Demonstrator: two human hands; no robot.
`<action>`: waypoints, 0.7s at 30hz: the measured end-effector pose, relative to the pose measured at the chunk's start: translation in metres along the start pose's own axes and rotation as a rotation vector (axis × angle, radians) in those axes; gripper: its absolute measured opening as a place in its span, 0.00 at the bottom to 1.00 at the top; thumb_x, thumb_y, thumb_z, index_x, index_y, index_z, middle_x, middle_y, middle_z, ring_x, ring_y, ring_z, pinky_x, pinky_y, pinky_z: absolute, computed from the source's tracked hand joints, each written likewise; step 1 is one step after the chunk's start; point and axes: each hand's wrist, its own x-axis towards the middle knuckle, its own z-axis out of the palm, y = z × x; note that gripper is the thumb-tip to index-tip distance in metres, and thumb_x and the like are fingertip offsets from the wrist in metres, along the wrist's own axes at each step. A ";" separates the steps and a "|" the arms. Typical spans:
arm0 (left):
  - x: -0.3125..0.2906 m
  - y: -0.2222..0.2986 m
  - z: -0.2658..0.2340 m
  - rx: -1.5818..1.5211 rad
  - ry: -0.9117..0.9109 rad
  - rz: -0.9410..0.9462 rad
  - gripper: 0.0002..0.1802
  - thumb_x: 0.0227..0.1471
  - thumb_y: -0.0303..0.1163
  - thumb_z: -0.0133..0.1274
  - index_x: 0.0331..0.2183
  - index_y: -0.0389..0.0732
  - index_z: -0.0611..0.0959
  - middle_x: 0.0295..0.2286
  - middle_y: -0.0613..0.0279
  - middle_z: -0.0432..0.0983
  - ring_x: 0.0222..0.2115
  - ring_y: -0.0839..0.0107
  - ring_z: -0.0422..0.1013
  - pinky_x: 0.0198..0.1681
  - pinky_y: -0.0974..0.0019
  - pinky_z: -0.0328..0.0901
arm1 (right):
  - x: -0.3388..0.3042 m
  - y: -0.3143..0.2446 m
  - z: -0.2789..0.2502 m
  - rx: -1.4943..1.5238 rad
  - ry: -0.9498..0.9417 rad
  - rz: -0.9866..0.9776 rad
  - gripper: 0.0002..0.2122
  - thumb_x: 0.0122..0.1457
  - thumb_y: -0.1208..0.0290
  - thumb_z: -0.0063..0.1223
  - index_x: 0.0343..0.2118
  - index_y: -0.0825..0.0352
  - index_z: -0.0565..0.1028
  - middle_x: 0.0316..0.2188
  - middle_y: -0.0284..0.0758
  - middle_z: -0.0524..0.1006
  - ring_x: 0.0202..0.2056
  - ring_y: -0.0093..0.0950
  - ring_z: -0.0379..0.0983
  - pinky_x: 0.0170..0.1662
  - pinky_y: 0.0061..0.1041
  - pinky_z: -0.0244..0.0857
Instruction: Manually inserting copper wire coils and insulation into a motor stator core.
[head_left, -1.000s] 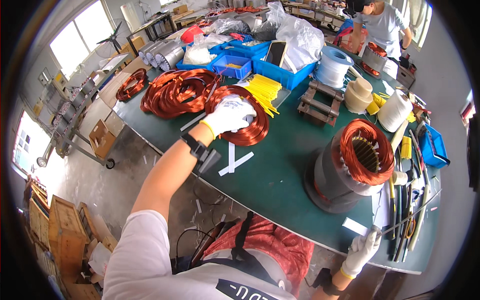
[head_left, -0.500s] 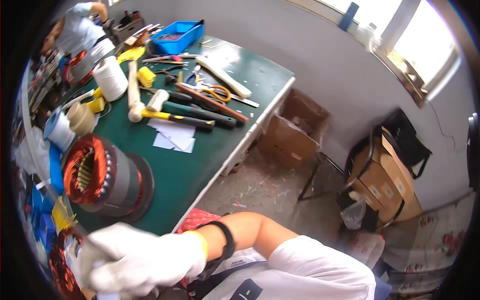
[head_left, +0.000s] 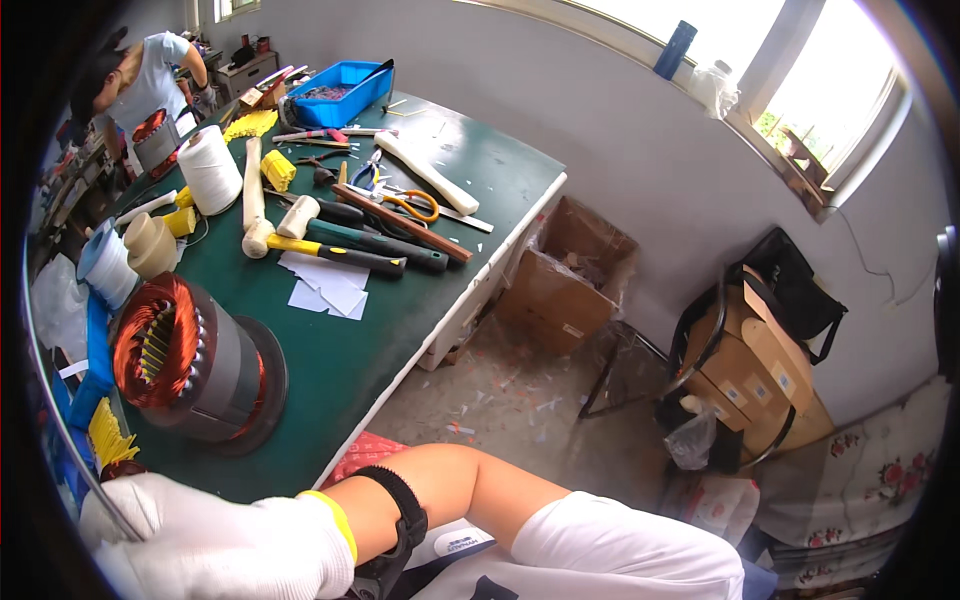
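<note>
White fabric glove covers the right hand (head_left: 205, 540), positioned at the lower left of the frame. Its forearm enters from the lower right. The right grip is closed around a thin metal rod (head_left: 99, 486); the fingertips are hidden, so their exact hold cannot be told. The left hand is out of the picture.

Rod orientation: the long axis leaves the glove toward the upper left, then bends upward along the left rim of the frame.

The motor part (head_left: 216, 362), a grey cylinder, lies directly above the gloved hand in the picture, apart from it, on the green bench (head_left: 345, 365). Its axis runs from the dark base disc (head_left: 276, 392) at lower right to the copper winding (head_left: 184, 325) at upper left, with the opening facing left. The rod passes left of this opening, apart from it. Yellow strips (head_left: 108, 435) sit between the winding and the glove. Of the two hands, only the right is seen near the motor part.
</note>
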 end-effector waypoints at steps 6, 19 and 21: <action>-0.014 0.001 -0.006 0.024 0.025 0.000 0.22 0.49 0.28 0.55 0.48 0.37 0.80 0.53 0.49 0.72 0.56 0.52 0.65 0.61 0.56 0.58 | 0.004 0.000 0.013 -0.188 0.116 0.025 0.15 0.63 0.62 0.55 0.45 0.70 0.73 0.23 0.27 0.68 0.15 0.11 0.53 0.16 0.13 0.46; 0.000 0.018 -0.012 0.066 0.044 0.050 0.22 0.49 0.28 0.56 0.48 0.37 0.80 0.52 0.50 0.72 0.56 0.52 0.65 0.60 0.56 0.58 | 0.008 0.013 -0.028 -0.267 0.077 -0.094 0.15 0.64 0.56 0.49 0.25 0.58 0.64 0.14 0.21 0.59 0.13 0.10 0.53 0.13 0.12 0.43; -0.035 -0.005 -0.052 0.119 0.098 -0.039 0.21 0.49 0.28 0.56 0.48 0.37 0.80 0.52 0.50 0.72 0.56 0.53 0.65 0.60 0.56 0.58 | -0.005 -0.003 -0.035 -0.275 0.164 -0.010 0.17 0.63 0.52 0.51 0.32 0.63 0.69 0.16 0.19 0.59 0.13 0.09 0.52 0.14 0.11 0.42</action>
